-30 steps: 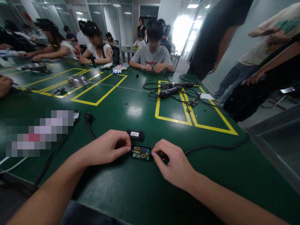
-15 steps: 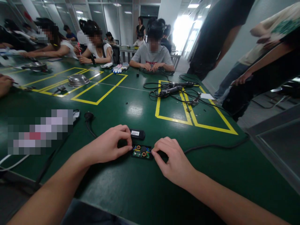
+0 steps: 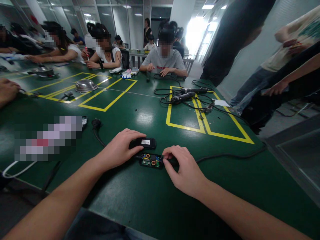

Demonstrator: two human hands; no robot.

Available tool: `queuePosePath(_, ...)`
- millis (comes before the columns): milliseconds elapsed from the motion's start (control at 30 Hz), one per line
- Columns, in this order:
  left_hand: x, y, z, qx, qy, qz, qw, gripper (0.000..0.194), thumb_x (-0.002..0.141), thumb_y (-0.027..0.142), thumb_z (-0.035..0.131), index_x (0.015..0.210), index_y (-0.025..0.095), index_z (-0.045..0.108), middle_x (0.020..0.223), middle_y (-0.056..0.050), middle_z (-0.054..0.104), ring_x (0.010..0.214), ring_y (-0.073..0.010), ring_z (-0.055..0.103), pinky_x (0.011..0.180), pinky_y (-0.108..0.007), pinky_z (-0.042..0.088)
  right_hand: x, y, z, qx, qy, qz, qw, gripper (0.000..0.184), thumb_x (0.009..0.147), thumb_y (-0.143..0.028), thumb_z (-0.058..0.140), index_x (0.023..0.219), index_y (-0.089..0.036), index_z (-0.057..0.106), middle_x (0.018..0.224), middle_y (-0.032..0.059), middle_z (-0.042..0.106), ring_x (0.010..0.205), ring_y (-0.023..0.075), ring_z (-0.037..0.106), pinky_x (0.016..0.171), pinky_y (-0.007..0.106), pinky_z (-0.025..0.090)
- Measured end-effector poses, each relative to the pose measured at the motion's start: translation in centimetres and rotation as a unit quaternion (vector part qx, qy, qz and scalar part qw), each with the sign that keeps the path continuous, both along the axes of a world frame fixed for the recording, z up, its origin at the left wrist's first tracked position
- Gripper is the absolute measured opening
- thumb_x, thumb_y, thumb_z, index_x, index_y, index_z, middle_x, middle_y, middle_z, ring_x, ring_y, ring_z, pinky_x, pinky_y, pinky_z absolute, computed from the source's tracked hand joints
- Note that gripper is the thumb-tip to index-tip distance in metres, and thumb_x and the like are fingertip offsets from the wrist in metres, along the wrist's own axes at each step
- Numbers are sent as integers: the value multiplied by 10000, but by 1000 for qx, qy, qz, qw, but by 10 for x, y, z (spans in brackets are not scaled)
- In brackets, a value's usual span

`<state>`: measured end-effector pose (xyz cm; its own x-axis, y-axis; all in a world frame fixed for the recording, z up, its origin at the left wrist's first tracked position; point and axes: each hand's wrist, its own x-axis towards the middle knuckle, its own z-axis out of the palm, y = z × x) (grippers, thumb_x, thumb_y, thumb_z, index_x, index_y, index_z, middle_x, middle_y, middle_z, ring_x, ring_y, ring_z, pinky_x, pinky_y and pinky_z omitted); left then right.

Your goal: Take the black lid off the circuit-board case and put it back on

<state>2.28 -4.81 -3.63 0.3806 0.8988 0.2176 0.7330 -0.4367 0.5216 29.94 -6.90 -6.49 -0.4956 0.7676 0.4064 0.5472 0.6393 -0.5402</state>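
Two bare hands work at the near edge of the dark green table [image 3: 140, 206] marked with yellow tape lines. The left hand [image 3: 120, 148] lies over the near end of a small black plastic cover with a white label [image 3: 146, 142], fingers curled onto it in what looks like a light pinch, though whether it is truly lifted I cannot tell. The right hand [image 3: 183, 170] presses its fingertips on the right end of an open black adapter case showing a green circuit board with copper coils [image 3: 150, 160], steadying it where a black cable [image 3: 230, 155] leaves it. The cover lies just behind the open case, almost touching. The step in hand seems to be taking hold of the cover; the next move would call for turning it over the board, lined up squarely, while the right hand holds the case flat.
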Motion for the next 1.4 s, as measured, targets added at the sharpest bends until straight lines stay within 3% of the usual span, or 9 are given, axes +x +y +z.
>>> queuePosePath(167, 4, -9, 13, -31, -89, -44, 995, 372, 959, 416, 768, 1291, 251, 796, 1244, -80, 808, 1148, -276, 719, 1066, -427, 560, 3, -2, -1, -24, 26, -10, 999, 430, 807, -24, 560, 1173, -250, 569, 994, 40, 715, 900, 239, 682, 829, 400, 519)
queuePosePath(267, 6, -12, 15, -63, -85, -95, 990, 330, 926, 375, 808, 1235, 261, 814, 1207, -70, 803, 1133, -269, 717, 1044, -413, 556, 4, -3, 1, -28, 23, -5, 999, 503, 764, -44, 586, 1226, -240, 560, 1033, 51, 713, 914, 247, 673, 841, 414, 521)
queuePosePath(467, 8, -13, 16, -77, -59, -128, 987, 297, 897, 284, 812, 1192, 247, 800, 1163, -55, 802, 1097, -261, 719, 1017, -402, 546, 2, -5, 9, -39, -14, 26, 999, 389, 839, -136, 668, 1220, -205, 635, 1067, 83, 734, 930, 265, 664, 854, 448, 494)
queuePosePath(733, 10, -14, 15, -73, -53, -139, 986, 305, 927, 283, 800, 1230, 247, 791, 1199, -63, 795, 1123, -259, 707, 1049, -412, 538, 1, -4, 9, -59, -30, 36, 997, 331, 884, -228, 757, 1209, -218, 696, 1163, 104, 757, 1037, 292, 680, 916, 473, 475)
queuePosePath(1400, 12, -16, 19, -103, 0, -134, 986, 326, 965, 269, 811, 1289, 243, 780, 1102, -46, 753, 1026, -238, 695, 907, -352, 496, 0, -4, 15, -68, -49, 38, 996, 265, 930, -171, 761, 1191, -204, 723, 1145, 93, 777, 1022, 280, 702, 925, 463, 483)
